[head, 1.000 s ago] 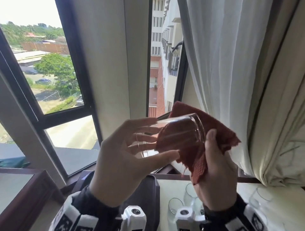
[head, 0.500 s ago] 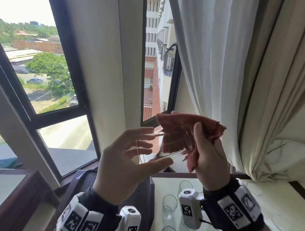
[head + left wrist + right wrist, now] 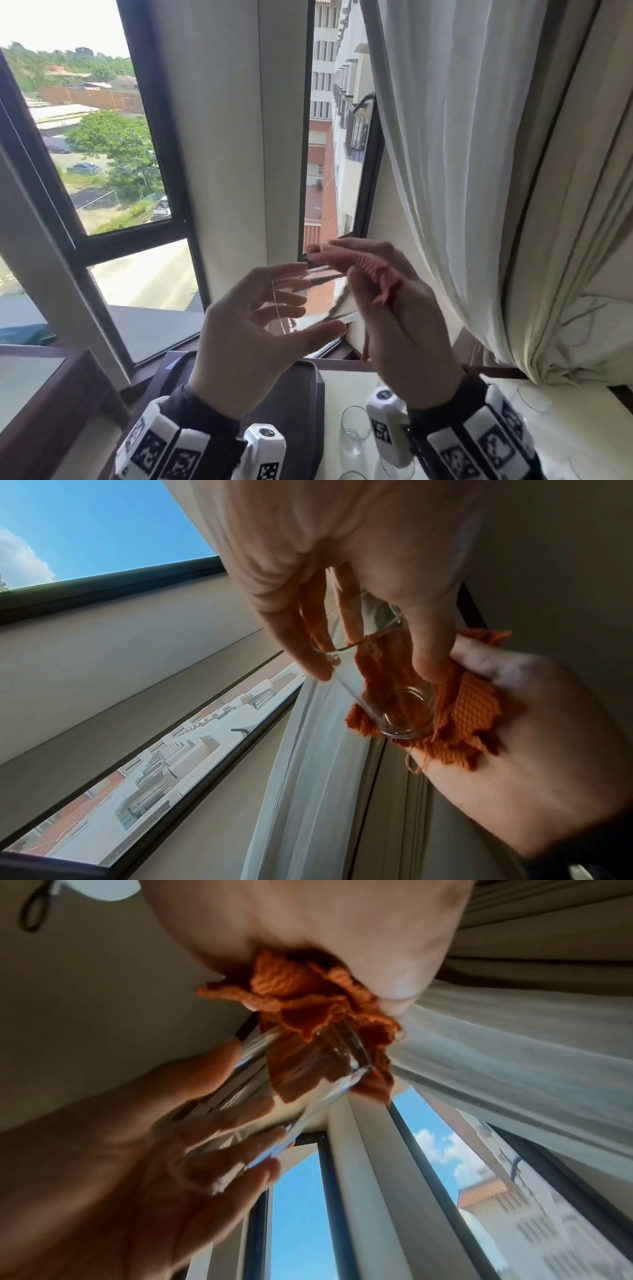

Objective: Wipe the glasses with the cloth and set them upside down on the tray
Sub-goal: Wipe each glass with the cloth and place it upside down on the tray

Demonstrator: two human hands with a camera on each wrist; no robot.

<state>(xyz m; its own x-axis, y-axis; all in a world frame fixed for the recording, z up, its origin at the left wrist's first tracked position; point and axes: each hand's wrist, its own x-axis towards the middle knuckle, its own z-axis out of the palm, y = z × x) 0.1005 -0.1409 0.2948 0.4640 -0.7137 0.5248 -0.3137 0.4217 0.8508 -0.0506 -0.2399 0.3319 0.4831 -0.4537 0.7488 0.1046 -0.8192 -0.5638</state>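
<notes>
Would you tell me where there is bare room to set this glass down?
The dark tray shows bare surface between the left wrist and its right rim. Right of that rim the white tabletop is crowded: upright glasses stand under the right wrist.

cloth: orange, knitted texture
glass: clear
curtain: white, sheer
tray: dark brown
wristbands: black-and-white square markers
</notes>
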